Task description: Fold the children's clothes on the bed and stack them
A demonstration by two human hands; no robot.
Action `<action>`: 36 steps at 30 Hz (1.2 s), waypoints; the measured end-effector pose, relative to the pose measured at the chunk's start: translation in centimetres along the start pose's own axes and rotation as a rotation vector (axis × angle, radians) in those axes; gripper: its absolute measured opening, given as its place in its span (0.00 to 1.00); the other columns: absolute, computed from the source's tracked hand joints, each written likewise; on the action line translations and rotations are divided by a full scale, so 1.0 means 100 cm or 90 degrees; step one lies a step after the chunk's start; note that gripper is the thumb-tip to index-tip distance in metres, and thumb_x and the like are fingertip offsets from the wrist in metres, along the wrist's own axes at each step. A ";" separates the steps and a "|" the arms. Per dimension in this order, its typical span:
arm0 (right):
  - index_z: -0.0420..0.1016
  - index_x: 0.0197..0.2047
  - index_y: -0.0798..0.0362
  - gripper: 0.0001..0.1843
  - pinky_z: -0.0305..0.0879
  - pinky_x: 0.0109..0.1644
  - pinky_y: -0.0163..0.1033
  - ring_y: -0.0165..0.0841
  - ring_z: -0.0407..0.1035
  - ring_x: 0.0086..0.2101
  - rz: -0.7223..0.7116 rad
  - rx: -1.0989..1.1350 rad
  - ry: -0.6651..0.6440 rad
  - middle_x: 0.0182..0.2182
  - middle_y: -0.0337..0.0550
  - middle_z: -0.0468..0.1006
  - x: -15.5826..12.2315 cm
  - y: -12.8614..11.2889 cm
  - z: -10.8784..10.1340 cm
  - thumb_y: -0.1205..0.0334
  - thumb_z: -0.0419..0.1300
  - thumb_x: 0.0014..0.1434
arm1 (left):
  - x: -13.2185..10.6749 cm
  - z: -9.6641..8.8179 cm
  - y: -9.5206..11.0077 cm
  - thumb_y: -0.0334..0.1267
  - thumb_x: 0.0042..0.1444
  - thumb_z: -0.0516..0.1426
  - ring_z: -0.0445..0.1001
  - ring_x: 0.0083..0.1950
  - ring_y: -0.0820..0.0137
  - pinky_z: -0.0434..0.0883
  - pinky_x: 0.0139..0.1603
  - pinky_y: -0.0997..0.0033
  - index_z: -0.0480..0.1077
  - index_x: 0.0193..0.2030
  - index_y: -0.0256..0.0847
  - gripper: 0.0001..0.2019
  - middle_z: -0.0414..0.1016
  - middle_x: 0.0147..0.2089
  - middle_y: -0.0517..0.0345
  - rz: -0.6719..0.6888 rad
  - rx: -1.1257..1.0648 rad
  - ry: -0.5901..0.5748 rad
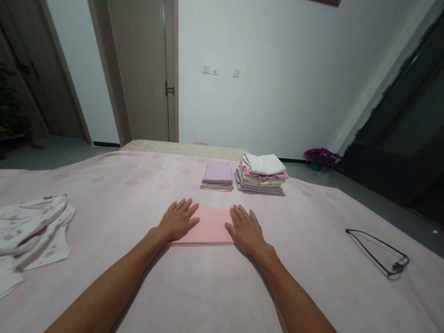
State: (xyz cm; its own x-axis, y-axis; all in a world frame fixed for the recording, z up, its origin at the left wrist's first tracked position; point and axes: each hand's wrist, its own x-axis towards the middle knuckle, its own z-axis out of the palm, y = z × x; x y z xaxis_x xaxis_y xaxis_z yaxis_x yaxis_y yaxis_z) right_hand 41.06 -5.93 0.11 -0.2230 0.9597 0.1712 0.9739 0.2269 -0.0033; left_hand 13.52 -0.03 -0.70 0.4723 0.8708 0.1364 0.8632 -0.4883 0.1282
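Observation:
A folded pink cloth [211,227] lies flat on the light pink sheet in front of me. My left hand [177,220] rests palm down on its left edge, fingers stretched out and apart. On the opposite edge lies my right hand [246,229], also palm down with spread fingers. Parts of the cloth's two sides are hidden under my hands. Beyond it sits a small stack of folded lilac cloth [218,173]. Right beside that stands a taller pile of folded clothes [263,173], with a white piece on top.
A crumpled white garment with dark spots [22,236] lies at the left. A black clothes hanger [378,252] is on the right. The pink sheet [209,301] covers the wide surface. Purple flowers [320,157] stand on the floor near the far wall.

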 end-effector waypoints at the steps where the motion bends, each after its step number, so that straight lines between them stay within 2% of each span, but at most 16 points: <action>1: 0.54 0.73 0.59 0.36 0.32 0.74 0.55 0.43 0.41 0.72 0.001 0.002 -0.001 0.72 0.51 0.52 0.000 0.000 0.001 0.46 0.40 0.71 | -0.002 0.000 -0.002 0.55 0.69 0.44 0.49 0.77 0.53 0.46 0.74 0.48 0.56 0.74 0.46 0.30 0.50 0.77 0.48 -0.009 0.006 0.002; 7: 0.54 0.74 0.58 0.36 0.31 0.74 0.55 0.42 0.41 0.72 0.011 0.009 -0.009 0.73 0.50 0.52 0.001 0.001 0.001 0.45 0.40 0.71 | -0.023 -0.003 -0.007 0.54 0.68 0.45 0.45 0.78 0.50 0.44 0.74 0.44 0.56 0.74 0.47 0.30 0.49 0.77 0.47 -0.052 0.023 0.017; 10: 0.54 0.74 0.57 0.36 0.31 0.74 0.55 0.42 0.40 0.72 0.012 0.013 -0.015 0.73 0.49 0.51 0.002 0.001 0.000 0.45 0.40 0.71 | -0.033 -0.006 -0.010 0.55 0.68 0.46 0.43 0.78 0.50 0.45 0.73 0.44 0.54 0.74 0.48 0.31 0.47 0.77 0.46 -0.053 0.008 0.001; 18: 0.53 0.74 0.56 0.35 0.30 0.73 0.56 0.42 0.39 0.72 0.014 0.018 -0.031 0.73 0.49 0.50 0.002 0.002 -0.003 0.46 0.40 0.71 | -0.036 -0.006 -0.017 0.58 0.67 0.46 0.46 0.77 0.50 0.46 0.73 0.44 0.52 0.75 0.49 0.33 0.45 0.78 0.46 -0.106 -0.007 -0.015; 21: 0.54 0.74 0.56 0.34 0.31 0.74 0.56 0.42 0.39 0.72 0.011 0.027 -0.032 0.73 0.47 0.50 0.000 0.005 -0.005 0.48 0.39 0.71 | -0.039 -0.005 -0.019 0.55 0.68 0.43 0.48 0.77 0.51 0.48 0.72 0.44 0.51 0.75 0.44 0.33 0.48 0.77 0.42 -0.155 0.010 0.014; 24: 0.54 0.73 0.55 0.33 0.32 0.73 0.56 0.42 0.39 0.72 0.018 0.035 -0.035 0.73 0.47 0.51 -0.001 0.008 -0.008 0.49 0.39 0.72 | -0.044 -0.009 -0.023 0.53 0.69 0.41 0.52 0.75 0.50 0.50 0.70 0.42 0.52 0.75 0.39 0.32 0.54 0.75 0.39 -0.242 0.029 0.052; 26: 0.55 0.73 0.57 0.33 0.32 0.73 0.57 0.42 0.40 0.72 0.032 0.031 -0.027 0.73 0.49 0.52 -0.001 0.008 -0.011 0.49 0.39 0.72 | -0.047 -0.015 -0.025 0.51 0.69 0.42 0.59 0.71 0.49 0.55 0.68 0.45 0.60 0.70 0.38 0.29 0.62 0.71 0.38 -0.288 0.037 0.069; 29: 0.56 0.72 0.59 0.32 0.32 0.73 0.58 0.44 0.40 0.72 0.032 0.014 0.013 0.72 0.53 0.52 -0.001 0.000 -0.018 0.52 0.42 0.71 | -0.048 -0.028 -0.024 0.50 0.67 0.45 0.71 0.60 0.51 0.63 0.60 0.53 0.74 0.54 0.39 0.24 0.75 0.57 0.38 -0.333 0.043 0.093; 32: 0.57 0.72 0.55 0.32 0.30 0.73 0.59 0.45 0.37 0.72 -0.044 0.018 0.035 0.73 0.51 0.51 -0.001 -0.019 -0.026 0.53 0.49 0.69 | -0.047 -0.038 -0.020 0.53 0.65 0.45 0.75 0.52 0.51 0.65 0.54 0.54 0.77 0.42 0.39 0.24 0.79 0.48 0.39 -0.356 0.036 0.095; 34: 0.58 0.72 0.53 0.31 0.30 0.74 0.59 0.45 0.37 0.72 -0.109 0.037 0.034 0.73 0.49 0.52 -0.002 -0.035 -0.029 0.53 0.51 0.68 | -0.046 -0.042 -0.018 0.54 0.64 0.46 0.77 0.48 0.50 0.66 0.51 0.54 0.77 0.38 0.40 0.24 0.80 0.45 0.38 -0.357 0.012 0.063; 36: 0.58 0.72 0.54 0.31 0.32 0.74 0.57 0.45 0.38 0.72 -0.154 0.058 0.030 0.73 0.51 0.51 -0.003 -0.051 -0.027 0.53 0.50 0.69 | -0.046 -0.043 -0.018 0.53 0.62 0.48 0.78 0.46 0.50 0.67 0.48 0.55 0.76 0.36 0.41 0.22 0.81 0.43 0.39 -0.358 -0.018 0.025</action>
State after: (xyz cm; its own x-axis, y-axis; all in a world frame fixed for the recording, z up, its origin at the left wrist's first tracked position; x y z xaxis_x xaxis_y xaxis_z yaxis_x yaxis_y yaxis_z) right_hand 36.30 -7.79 2.78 -0.4454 0.8670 0.2236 0.8838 0.4656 -0.0449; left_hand 9.05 -3.41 2.71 -0.0672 0.9948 0.0760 0.9746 0.0491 0.2184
